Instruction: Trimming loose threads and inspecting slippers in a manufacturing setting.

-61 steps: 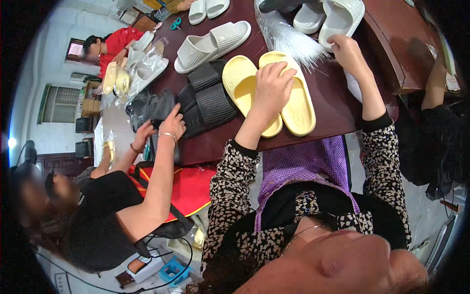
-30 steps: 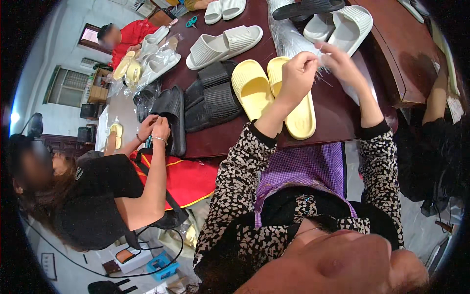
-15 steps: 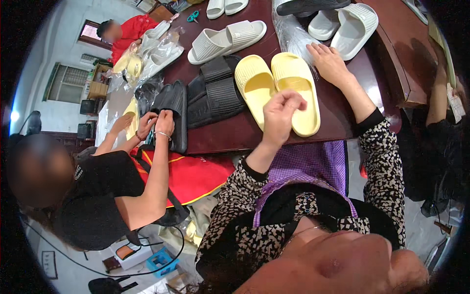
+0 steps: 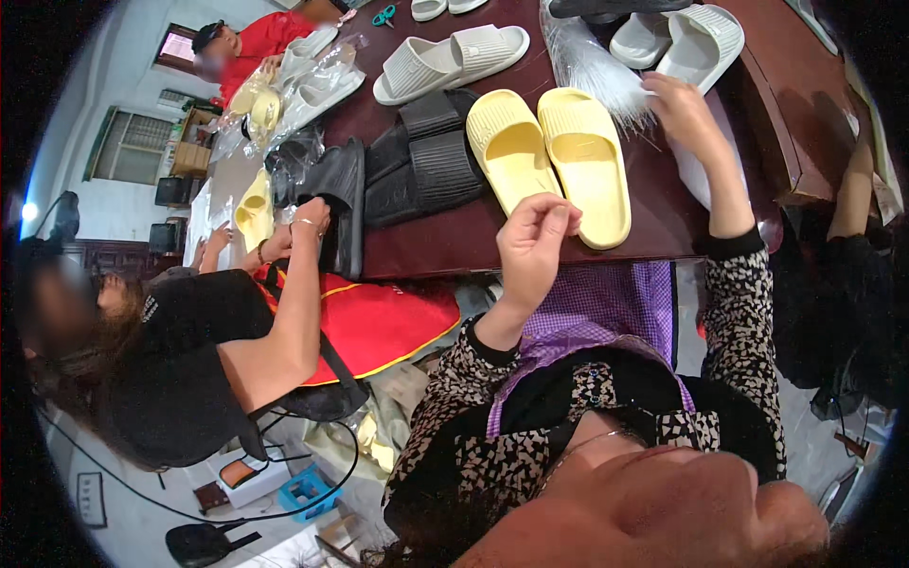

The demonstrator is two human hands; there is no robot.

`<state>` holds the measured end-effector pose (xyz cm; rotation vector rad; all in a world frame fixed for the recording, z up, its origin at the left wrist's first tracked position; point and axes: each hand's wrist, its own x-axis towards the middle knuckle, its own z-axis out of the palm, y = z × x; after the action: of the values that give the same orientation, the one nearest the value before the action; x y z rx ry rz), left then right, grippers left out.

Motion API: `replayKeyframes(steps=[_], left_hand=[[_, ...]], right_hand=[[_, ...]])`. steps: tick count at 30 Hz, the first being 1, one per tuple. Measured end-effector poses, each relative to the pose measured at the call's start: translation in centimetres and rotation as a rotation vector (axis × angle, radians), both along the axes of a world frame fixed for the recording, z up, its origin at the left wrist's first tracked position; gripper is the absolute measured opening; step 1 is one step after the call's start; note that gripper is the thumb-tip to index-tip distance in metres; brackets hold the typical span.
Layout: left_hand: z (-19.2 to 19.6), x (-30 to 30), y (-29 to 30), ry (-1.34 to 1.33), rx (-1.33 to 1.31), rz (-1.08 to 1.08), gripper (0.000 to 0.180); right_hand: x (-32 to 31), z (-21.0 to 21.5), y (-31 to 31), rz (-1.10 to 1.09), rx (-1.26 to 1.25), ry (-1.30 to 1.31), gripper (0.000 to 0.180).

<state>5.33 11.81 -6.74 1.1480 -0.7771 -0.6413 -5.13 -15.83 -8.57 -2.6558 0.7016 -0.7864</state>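
Two yellow slide slippers (image 4: 591, 194) lie side by side before me, toes away from me. My left hand (image 4: 536, 244) is at the heel of the left yellow slipper, fingers pinched together. Whatever thin thing may be in them is too small to see. My right hand (image 4: 689, 121) reaches to the frayed end of a bundle of clear plastic strands (image 4: 598, 83), its fingertips bent together at the edge. I cannot make out whether a strand is between them. Left of the yellow pair lie black slide slippers (image 4: 443, 163).
Light grey slippers (image 4: 492, 55) lie farther back, and another grey pair (image 4: 705, 47) is at the right. Teal scissors (image 4: 383, 16) lie at the far side. A co-worker in black (image 4: 204, 346) handles a black slipper (image 4: 343, 204); another person in red (image 4: 270, 43) is at the far left.
My right hand has lifted off the strands and shifted right, fingers more bent. My left hand has drawn back toward me from the yellow slippers. The view has shifted slightly.
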Motion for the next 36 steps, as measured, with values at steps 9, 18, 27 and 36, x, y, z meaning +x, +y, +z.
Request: replayKeyframes(steps=[9,18,27,36], left_hand=[[2.5,1.6,-1.9,-0.013,-0.061,0.023,0.012],[4.0,2.4,-3.8,0.004,-0.084,-0.034,0.014],[3.4,1.7,-3.7,-0.109,-0.018,-0.307,0.009],[2.9,2.2,0.6,-0.971,-0.098,-0.004,0.011]], right_hand=[[-0.4,6.2,13.1,0.414,0.331,-0.258,0.023],[0.2,6.8,13.7,0.312,0.659,-0.29,0.014],[-2.1,10.9,13.5,0.364,0.875,-0.773,0.012],[-3.7,7.4,11.6,0.004,0.927,-0.524,0.012]])
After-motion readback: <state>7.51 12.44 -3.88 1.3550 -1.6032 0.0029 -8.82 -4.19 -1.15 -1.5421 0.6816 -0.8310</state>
